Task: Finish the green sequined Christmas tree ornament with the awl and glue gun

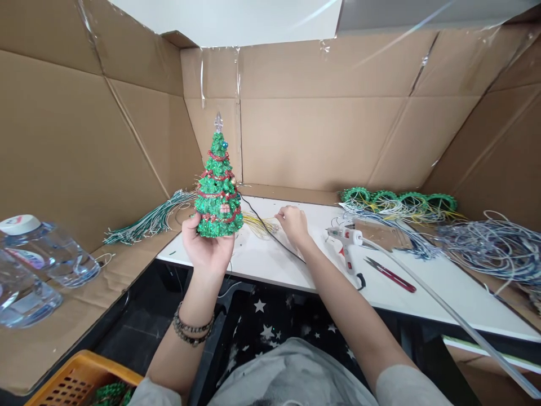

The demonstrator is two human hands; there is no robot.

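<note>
A small glittery green Christmas tree (pixel 217 200) with red garlands and a clear tip stands upright in my left hand (pixel 207 248), whose fingers wrap round its base. Behind and right of it, my right hand (pixel 293 225) reaches over the white table with thumb and fingertips pinched together. Thin yellow wires (pixel 257 224) lie just left of and below those fingertips. Whatever the pinch holds is too small to make out. A dark cable (pixel 270 232) crosses the table between the tree and my right hand.
Right of my right arm lie a white glue gun (pixel 347 242) with a long clear glue stick (pixel 448 316) and red-handled tweezers (pixel 391 274). Green rings (pixel 399 198) and bundled wires (pixel 490 248) sit farther right. Water bottles (pixel 51 251), green-white wires (pixel 147 219) and an orange basket (pixel 80 372) are left.
</note>
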